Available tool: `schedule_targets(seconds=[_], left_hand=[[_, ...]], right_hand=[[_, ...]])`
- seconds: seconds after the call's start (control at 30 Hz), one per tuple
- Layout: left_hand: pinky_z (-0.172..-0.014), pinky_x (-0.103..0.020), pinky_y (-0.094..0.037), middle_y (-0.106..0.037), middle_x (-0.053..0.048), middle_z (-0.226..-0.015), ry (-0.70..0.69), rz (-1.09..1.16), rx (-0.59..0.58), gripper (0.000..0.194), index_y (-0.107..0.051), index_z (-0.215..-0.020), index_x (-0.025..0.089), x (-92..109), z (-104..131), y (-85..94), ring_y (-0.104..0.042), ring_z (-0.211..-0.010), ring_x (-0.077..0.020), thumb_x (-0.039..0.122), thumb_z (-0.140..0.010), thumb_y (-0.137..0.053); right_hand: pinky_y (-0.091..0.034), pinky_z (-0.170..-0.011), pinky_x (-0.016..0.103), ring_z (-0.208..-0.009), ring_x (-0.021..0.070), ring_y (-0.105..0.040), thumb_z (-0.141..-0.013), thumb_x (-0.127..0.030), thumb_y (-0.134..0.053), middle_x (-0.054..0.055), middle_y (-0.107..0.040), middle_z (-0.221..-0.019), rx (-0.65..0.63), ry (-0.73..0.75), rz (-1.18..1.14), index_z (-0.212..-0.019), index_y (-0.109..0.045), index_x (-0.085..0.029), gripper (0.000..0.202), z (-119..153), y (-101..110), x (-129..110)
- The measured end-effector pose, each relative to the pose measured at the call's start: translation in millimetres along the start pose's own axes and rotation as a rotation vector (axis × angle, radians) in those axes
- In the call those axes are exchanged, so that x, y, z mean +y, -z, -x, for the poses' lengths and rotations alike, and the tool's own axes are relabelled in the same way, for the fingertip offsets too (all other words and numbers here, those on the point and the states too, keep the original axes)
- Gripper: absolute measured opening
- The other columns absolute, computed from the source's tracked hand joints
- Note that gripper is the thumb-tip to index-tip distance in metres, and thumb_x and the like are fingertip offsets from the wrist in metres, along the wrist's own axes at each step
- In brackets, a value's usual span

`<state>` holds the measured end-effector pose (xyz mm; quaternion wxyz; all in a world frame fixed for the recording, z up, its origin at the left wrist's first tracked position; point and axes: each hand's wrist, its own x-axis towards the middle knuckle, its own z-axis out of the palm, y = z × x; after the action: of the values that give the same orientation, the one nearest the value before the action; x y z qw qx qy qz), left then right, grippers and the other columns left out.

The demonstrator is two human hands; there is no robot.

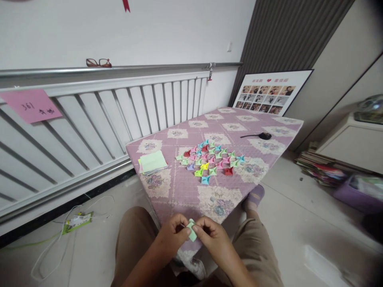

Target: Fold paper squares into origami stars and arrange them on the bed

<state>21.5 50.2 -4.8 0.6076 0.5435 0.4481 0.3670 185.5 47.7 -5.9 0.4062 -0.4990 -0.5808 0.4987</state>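
Note:
Between my two hands is a small folded piece of light green paper (192,232), held over the near corner of the table. My left hand (175,234) pinches its left edge between thumb and fingers. On the opposite edge, the thumb and fingers of my right hand (211,234) are closed the same way. Farther up the table stand several small folded paper figures (212,160) in rows, in blue, green, pink, red, yellow and purple. To their left lies a stack of square paper sheets (153,162), light green on top.
A purple patterned cloth covers the table (185,195). A black object with a thin cord (265,136) lies at its right. The white radiator (104,115) runs along the wall, with glasses (98,62) on the pipe above. Cables (56,243) lie on the floor left.

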Motion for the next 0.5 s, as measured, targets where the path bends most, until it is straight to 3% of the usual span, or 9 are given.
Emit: schedule_targets(seconds=[0.13,0.23,0.37,0.5], left_hand=[[-0.060,-0.022,-0.035,-0.047,0.005,-0.067,-0.045,-0.038,0.101,0.012,-0.047,-0.079,0.018,-6,-3,-6.4,-0.044,-0.062,-0.0098,0.022,-0.074,-0.058],[-0.057,-0.022,-0.034,-0.046,0.007,-0.066,-0.053,-0.004,0.146,0.023,-0.047,-0.093,0.018,-8,-5,-9.8,-0.042,-0.059,-0.0093,0.022,-0.073,-0.058],[-0.057,-0.021,-0.033,-0.046,0.008,-0.065,-0.026,0.013,0.205,0.040,-0.045,-0.108,0.018,-9,-4,-12.4,-0.043,-0.059,-0.0097,0.023,-0.072,-0.060],[-0.061,-0.023,-0.037,-0.052,0.003,-0.071,0.043,0.018,0.105,0.020,-0.053,-0.092,0.016,-11,-2,-13.0,-0.048,-0.064,-0.0110,0.023,-0.074,-0.056]], right_hand=[[-0.035,-0.055,0.024,-0.056,0.0115,-0.041,-0.072,-0.043,-0.063,-0.006,-0.042,-0.059,0.111,-0.009,-0.088,-0.073,-0.052,-0.020,0.025,-3,-8,5],[-0.035,-0.056,0.024,-0.057,0.0119,-0.043,-0.073,-0.041,-0.063,-0.006,-0.044,-0.060,0.074,-0.038,-0.086,-0.088,-0.057,-0.019,0.028,-3,-9,4],[-0.034,-0.057,0.024,-0.060,0.0117,-0.041,-0.078,-0.044,-0.058,-0.004,-0.046,-0.062,0.002,-0.023,-0.078,-0.072,-0.055,-0.018,0.027,-2,-8,3],[-0.035,-0.057,0.024,-0.060,0.0115,-0.042,-0.080,-0.050,-0.057,-0.005,-0.045,-0.063,0.050,-0.016,-0.164,-0.071,-0.052,-0.019,0.032,-2,-10,7]])
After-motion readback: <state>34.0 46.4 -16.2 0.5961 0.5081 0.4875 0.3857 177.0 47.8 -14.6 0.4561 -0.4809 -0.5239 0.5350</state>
